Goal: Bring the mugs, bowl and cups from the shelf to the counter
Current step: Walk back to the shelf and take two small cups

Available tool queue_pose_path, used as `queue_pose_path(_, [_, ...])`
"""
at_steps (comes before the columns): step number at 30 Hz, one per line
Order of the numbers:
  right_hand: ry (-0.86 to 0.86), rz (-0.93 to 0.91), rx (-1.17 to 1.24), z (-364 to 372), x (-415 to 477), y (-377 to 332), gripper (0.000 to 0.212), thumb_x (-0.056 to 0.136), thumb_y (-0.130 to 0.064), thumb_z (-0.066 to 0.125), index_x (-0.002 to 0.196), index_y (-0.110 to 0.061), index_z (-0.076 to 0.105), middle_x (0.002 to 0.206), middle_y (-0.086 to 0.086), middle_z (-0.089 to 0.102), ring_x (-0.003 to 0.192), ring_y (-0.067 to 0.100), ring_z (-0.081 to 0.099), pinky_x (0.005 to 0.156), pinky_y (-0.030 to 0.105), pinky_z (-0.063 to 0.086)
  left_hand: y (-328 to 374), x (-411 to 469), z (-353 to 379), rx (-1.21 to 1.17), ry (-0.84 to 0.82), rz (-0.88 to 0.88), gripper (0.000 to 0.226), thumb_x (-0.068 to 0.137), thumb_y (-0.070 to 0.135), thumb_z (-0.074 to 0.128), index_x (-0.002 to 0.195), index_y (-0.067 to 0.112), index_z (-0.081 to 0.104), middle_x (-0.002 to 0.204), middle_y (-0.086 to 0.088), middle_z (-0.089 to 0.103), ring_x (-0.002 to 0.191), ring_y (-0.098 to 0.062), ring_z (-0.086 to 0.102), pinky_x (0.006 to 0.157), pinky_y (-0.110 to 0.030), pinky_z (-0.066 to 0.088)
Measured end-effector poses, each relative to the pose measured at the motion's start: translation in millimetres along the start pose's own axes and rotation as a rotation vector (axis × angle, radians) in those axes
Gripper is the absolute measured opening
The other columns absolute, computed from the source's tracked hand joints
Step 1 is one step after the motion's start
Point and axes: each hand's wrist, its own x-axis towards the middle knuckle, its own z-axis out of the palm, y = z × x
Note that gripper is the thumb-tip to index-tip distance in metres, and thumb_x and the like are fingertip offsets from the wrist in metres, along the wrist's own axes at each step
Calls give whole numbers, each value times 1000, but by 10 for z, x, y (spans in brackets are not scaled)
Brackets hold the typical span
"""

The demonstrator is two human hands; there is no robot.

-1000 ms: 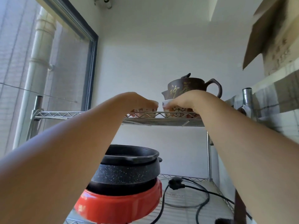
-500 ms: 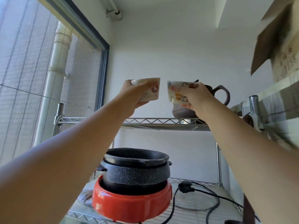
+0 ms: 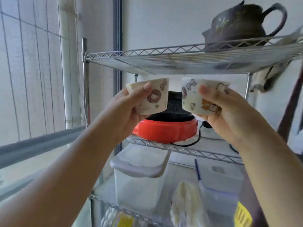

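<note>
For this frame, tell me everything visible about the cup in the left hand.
The left cup is handleless, off-white, ceramic-looking, tapering to its base, printed with a round cartoon-cat badge and smaller motifs. It is tilted in the air in front of the wire rack, apart from the other cup. The left hand grips it, thumb across its side.

Dark teapot [image 3: 237,25] above red cooker [image 3: 164,131] (black cord [image 3: 185,145] alongside), lidded tub [image 3: 139,190] below.

Single head-worn wide-angle view, facing the rack [image 3: 84,79] head-on and close, tilted up enough to see under the top shelf [image 3: 164,63] (its wires show from below), middle shelf [image 3: 205,152] just below centre, left hand [image 3: 129,110] and right hand [image 3: 229,110] raised mid-frame, window [image 3: 32,79] along the left edge.
</note>
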Motion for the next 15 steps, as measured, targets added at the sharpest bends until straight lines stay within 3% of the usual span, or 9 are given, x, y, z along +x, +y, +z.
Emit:
queue_pose_path(3, [44, 92, 1, 64, -466, 590, 29, 73, -22, 78, 101, -17, 74, 103, 4, 76, 98, 19, 71, 76, 26, 56, -526, -467, -196, -8, 3, -132, 63, 59, 41, 90, 110, 11, 69, 98, -8, 77, 96, -21, 73, 83, -33, 61])
queue_pose_path(5, [94, 171, -8, 110, -806, 948, 43, 65, -32, 83, 104, -19, 74, 105, 5, 76, 100, 21, 70, 78, 28, 57, -856, -763, -276, -27, 40, -217, 63, 56, 42, 91, 110, 16, 73, 103, -9, 77, 98, -21, 73, 86, -37, 60])
queue_pose_path(8, [201, 318, -8, 149, -1304, 1427, 63, 57, -33, 88, 113, -11, 70, 109, 11, 74, 104, 28, 68, 86, 40, 56, -1304, -1182, -341, -61, 90, -360, 89, 53, 43, 93, 127, 6, 61, 113, -14, 73, 105, -25, 70, 86, -38, 59])
queue_pose_path(11, [277, 401, 1, 185, -1726, 1748, 48, 53, -21, 87, 99, -14, 75, 98, 6, 76, 95, 24, 70, 82, 38, 56, -1631, -1571, -368, -85, 105, -473, 92, 55, 41, 91, 131, 2, 56, 117, -17, 71, 108, -28, 69, 86, -38, 59])
queue_pose_path(15, [370, 512, 31, 252, -2319, 2058, 44, 52, -27, 89, 92, -13, 76, 86, 4, 76, 79, 20, 68, 72, 29, 57, -2066, -2116, -318, -131, 129, -613, 99, 50, 42, 93, 130, -2, 55, 115, -21, 68, 105, -28, 68, 82, -37, 60])
